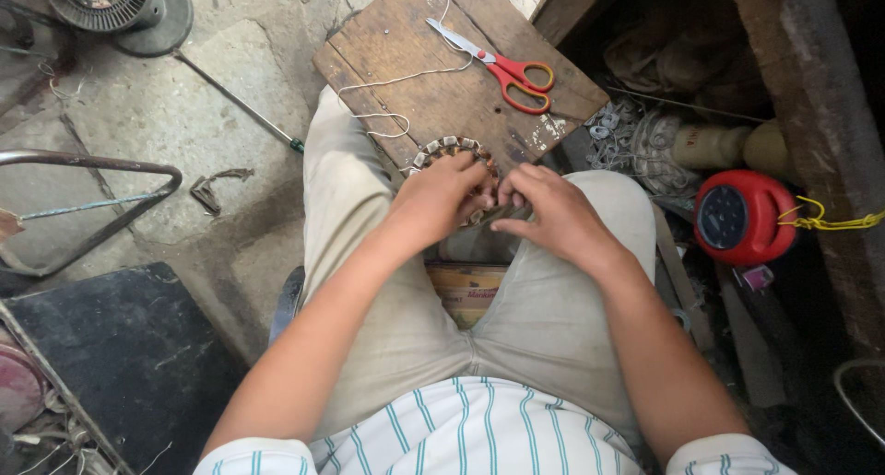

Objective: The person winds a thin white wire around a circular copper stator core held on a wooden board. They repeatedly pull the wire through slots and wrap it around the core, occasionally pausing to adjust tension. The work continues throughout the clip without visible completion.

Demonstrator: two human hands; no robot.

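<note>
Both hands, left hand (441,199) and right hand (551,215), are closing fingers around the stator (449,148) on the knees; looks heavy, rigid, windings delicate—best gripped by rim.

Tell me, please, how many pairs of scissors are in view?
1: the red-handled scissors lie on the wooden board beyond both hands. Others may be hidden in the clutter at right.
</note>
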